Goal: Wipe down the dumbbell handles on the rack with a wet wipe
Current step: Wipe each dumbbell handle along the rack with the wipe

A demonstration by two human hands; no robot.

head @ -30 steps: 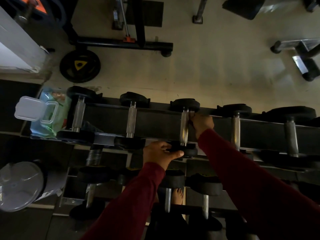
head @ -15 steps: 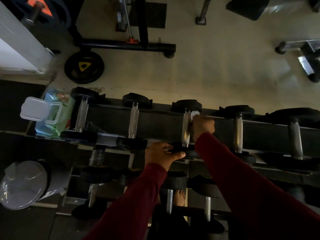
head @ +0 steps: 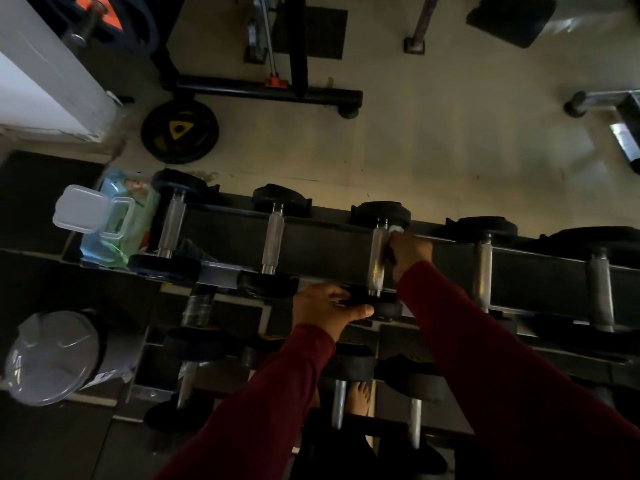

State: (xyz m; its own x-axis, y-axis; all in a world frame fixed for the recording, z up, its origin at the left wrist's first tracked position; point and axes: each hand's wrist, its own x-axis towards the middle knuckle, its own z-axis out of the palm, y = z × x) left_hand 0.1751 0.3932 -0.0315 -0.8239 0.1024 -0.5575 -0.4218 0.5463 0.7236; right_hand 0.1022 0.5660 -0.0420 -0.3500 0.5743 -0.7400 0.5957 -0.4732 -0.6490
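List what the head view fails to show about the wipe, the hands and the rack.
- Wet wipe: mostly hidden in the right hand; only a white tip shows.
- Third dumbbell handle: underside hidden; wetness unreadable in the dim light.
- Left hand: fingertips hidden by the near weight head.
- Lower rack tiers: covered by the sleeves.

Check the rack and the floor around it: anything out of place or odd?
Only small things. The wipes pack, at the rack's left end, has its lid flipped open, so the wipes may dry. A weight plate lies loose on the floor behind the rack. No spill or damage shows.
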